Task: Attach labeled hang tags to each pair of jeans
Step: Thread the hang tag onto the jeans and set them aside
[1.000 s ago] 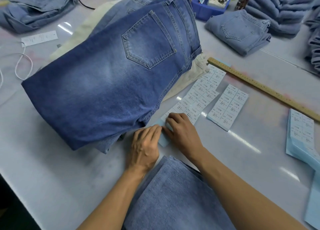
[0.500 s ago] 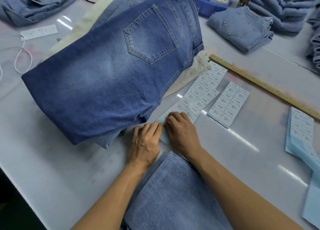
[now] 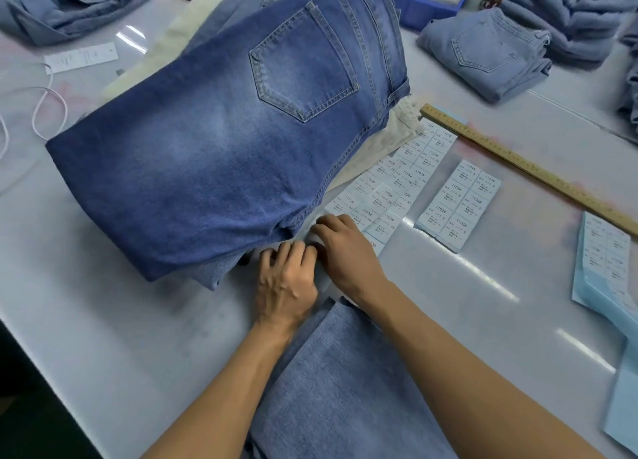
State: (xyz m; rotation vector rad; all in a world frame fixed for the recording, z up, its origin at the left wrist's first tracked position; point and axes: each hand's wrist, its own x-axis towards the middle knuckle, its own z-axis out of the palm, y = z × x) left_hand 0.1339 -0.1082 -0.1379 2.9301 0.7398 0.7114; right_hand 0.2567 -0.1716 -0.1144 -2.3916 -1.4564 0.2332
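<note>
Both hands were on the white table (image 3: pixel 103 338), knuckles touching, at the near end of the label sheets. Our left hand (image 3: pixel 284 286) had its fingers curled down onto the table edge of the sheet; our right hand (image 3: pixel 345 251) had fingertips curled and pressed on the long label sheet (image 3: pixel 397 182). Whether either hand actually pinched a label, we couldn't tell: the fingertips hid it.

Readable print: labels read "1103#" with "XS" on several of the long sheet; the rest of the lines were too small to read. The second label sheet (image 3: pixel 459 205), just right of the first, showed two columns of four labels, eight counted, also "1103#". A third batch, the light blue label stack (image 3: pixel 604 262), sat at the right edge, print unreadable.

The dark blue jeans (image 3: pixel 224 155) lay folded on top of a pile, back pocket up, just beyond our hands and overlapping the long sheet's far end. A paler folded pair (image 3: pixel 345 389) lay under our forearms. One more folded light pair (image 3: pixel 483 51) sat far right, beside a stack of folded denim (image 3: pixel 569 13). A wooden ruler (image 3: pixel 524 165) ran diagonally past the sheets. One white hang tag (image 3: pixel 81 56) lay far left, near a white cord (image 3: pixel 48 113); a blue bin (image 3: pixel 414 6) was at the top
</note>
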